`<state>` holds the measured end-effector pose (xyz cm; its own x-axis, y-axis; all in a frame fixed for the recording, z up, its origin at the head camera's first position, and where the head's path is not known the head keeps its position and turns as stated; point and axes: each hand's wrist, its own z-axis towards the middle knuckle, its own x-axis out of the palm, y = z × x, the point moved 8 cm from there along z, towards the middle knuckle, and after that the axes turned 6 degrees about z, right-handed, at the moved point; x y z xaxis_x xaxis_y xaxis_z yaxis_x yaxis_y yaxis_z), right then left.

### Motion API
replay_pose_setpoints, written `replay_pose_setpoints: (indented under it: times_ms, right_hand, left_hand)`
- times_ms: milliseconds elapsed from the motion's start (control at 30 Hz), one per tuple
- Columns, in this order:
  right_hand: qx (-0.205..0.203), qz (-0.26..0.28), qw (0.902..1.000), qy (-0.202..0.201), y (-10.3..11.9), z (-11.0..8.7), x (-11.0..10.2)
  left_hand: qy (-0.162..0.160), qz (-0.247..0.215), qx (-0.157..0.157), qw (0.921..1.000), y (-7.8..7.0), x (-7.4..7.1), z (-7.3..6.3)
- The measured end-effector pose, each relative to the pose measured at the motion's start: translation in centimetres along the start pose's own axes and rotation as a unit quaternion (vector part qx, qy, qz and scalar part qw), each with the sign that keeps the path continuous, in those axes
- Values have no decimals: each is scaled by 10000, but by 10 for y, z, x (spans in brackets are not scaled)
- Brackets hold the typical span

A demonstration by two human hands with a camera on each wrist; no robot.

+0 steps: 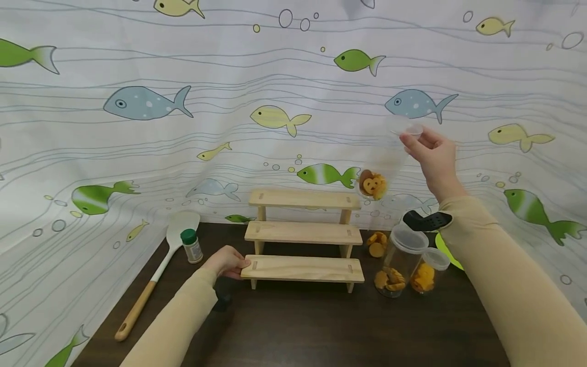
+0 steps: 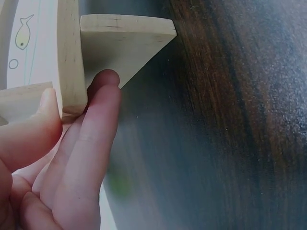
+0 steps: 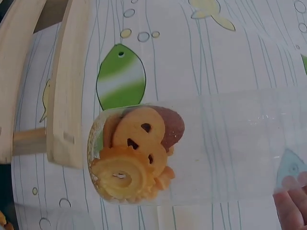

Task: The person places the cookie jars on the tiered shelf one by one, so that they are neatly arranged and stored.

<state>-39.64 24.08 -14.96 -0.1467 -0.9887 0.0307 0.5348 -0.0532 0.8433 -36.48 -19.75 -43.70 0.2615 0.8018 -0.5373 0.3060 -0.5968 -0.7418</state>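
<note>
My right hand (image 1: 434, 159) grips a tall clear jar (image 3: 220, 148) near its top, raised and tilted at the right of the wooden shelf. Cookies (image 3: 139, 136), some ring-shaped and one with cut-out holes, lie at the bottom of this jar. The three-step wooden shelf (image 1: 302, 268) stands upright on the dark table. At its left end, my left hand (image 1: 228, 262) pinches the lowest step, with the thumb on top and fingers (image 2: 98, 124) below. In the right wrist view, only some fingertips show at the right edge.
Two more clear jars with cookies, a tall one (image 1: 408, 244) and a shorter one (image 1: 424, 278), stand right of the shelf. More cookies (image 1: 377, 244) show behind them. Left are a green-capped shaker (image 1: 191, 247) and a white spatula (image 1: 158, 267). A fish-print cloth (image 1: 220, 66) hangs behind.
</note>
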Motion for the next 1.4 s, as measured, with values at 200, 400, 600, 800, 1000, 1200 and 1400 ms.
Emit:
replay_pose_setpoints:
  times_ms: [200, 400, 600, 800, 1000, 1200, 1400]
  right_hand:
    - [-54, -737, 9971, 182, -5, 0, 35]
    - [-163, -366, 9988, 274, -8, 5, 63]
    - [-27, -162, 9994, 302, -22, 9, 89]
    - [197, -161, 9985, 479, -40, 9, 115]
    - [264, -2, 9979, 596, -47, 7, 140]
    - [300, 68, 9968, 743, -53, 7, 160]
    - [490, 50, 9957, 784, -62, 6, 177]
  left_hand:
    - [-39, -64, -27, 10000, 4, -1, -5]
    - [-120, -47, 42, 9999, 0, -1, -4]
    - [-324, -20, 91, 9994, -4, -4, -5]
    - [-472, -10, 34, 9989, -5, -3, -10]
    - [-544, 63, -56, 9985, -3, -3, -11]
    - [-547, 92, -128, 9984, -3, -3, -10]
    - [-567, 122, -209, 9981, -1, -4, -10]
